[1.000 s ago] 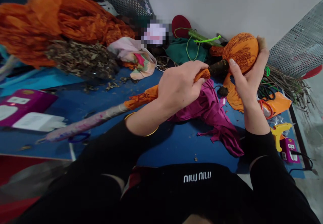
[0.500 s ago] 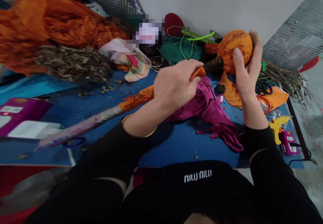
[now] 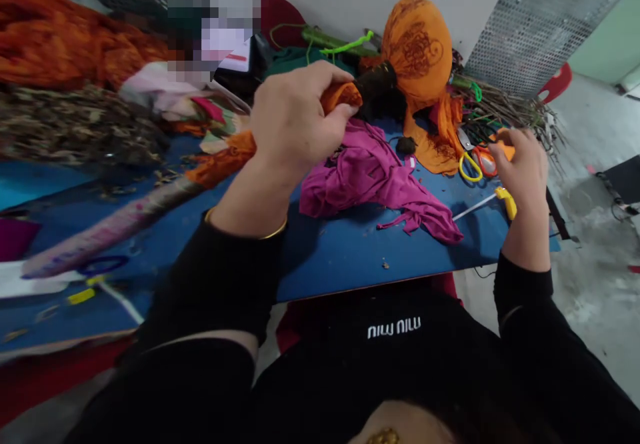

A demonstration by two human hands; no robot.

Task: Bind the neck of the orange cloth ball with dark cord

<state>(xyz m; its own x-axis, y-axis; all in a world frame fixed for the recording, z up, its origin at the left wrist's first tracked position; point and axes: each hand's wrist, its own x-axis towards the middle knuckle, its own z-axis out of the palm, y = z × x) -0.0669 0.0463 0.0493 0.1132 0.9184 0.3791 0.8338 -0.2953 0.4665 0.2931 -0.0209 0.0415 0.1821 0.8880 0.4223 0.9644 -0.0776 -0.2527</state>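
Note:
My left hand is closed around a long stick partly wrapped in orange cloth. Dark binding circles the neck at its upper end, below a round orange cloth-covered head with a dark printed pattern. My right hand is off the head, its fingers apart and curved, with nothing seen in it. It hovers near the orange-handled scissors and a yellow-handled tool. Magenta cloth lies crumpled below the stick.
Yellow-handled scissors lie beside the orange ones. Dry leaves and orange fabric are heaped at the left. A twig bundle lies at the back right of the blue table. A grey wall stands behind.
My right hand has let go of the round orange head and moved right and down. My left hand still holds the stick. The camera view has turned to the right.

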